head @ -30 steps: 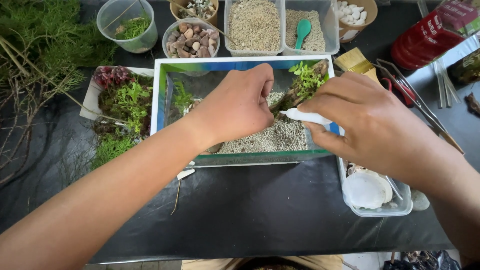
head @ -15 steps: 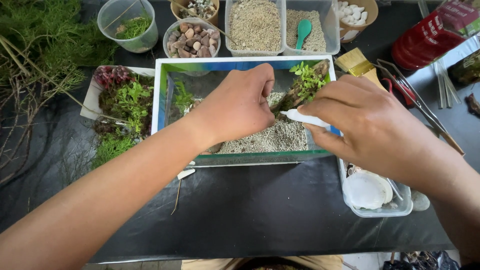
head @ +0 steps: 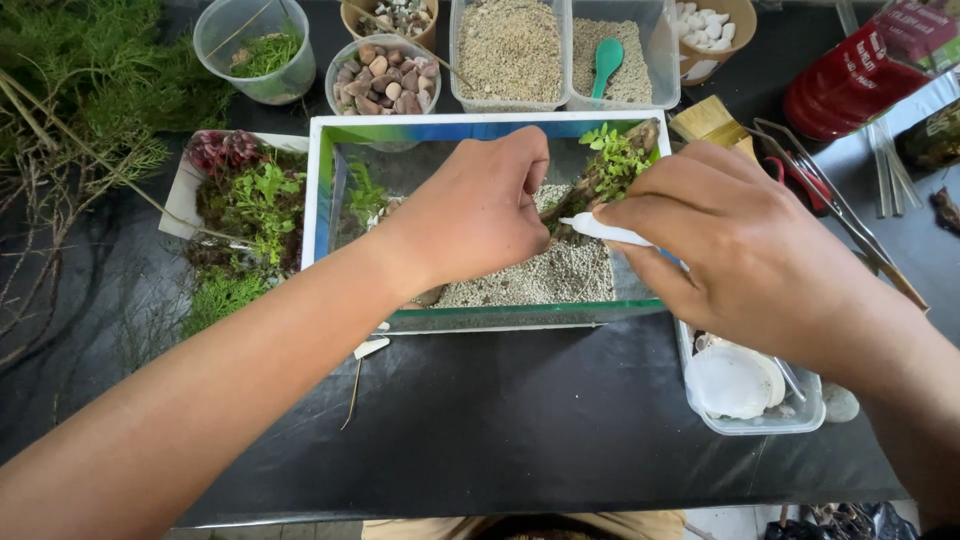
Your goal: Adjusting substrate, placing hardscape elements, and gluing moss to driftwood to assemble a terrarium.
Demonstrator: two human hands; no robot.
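A small glass tank with a blue-green rim stands on the black table, floored with pale gravel. My left hand reaches into it, fingers curled down beside a piece of driftwood topped with a green plant. My right hand hovers over the tank's right end, pinching a white spoon-like tool whose tip points at the wood. Another green sprig stands in the tank's left part.
A tray of red and green plants lies left of the tank. Behind are cups of pebbles, tubs of gravel with a green scoop, white stones. A clear tub, tweezers and red bag lie right.
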